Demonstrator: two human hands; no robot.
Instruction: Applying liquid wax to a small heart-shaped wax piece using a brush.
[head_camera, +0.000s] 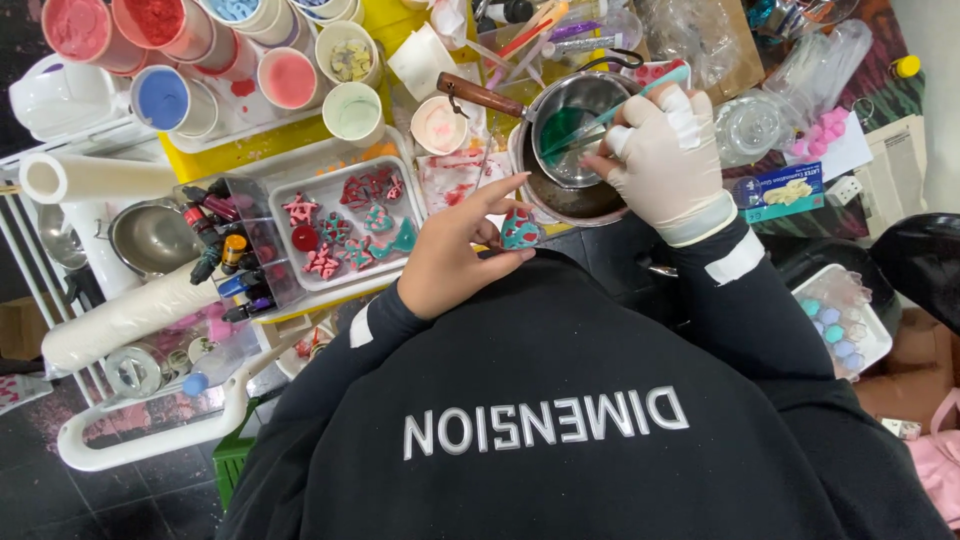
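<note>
Several red and teal wax pieces are lying in a white tray (290, 190) at left. Beside it, a small teal-and-red piece (521, 230) is being pinched by the bare left hand (455, 258). Further right, a thin teal stick (610, 112) is being gripped by the gloved right hand (668, 155) over a metal pot (572, 118).

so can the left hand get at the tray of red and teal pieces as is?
Probably yes: the tray sits just beside the left hand with nothing between, but its fingers hold a small teal piece.
</note>
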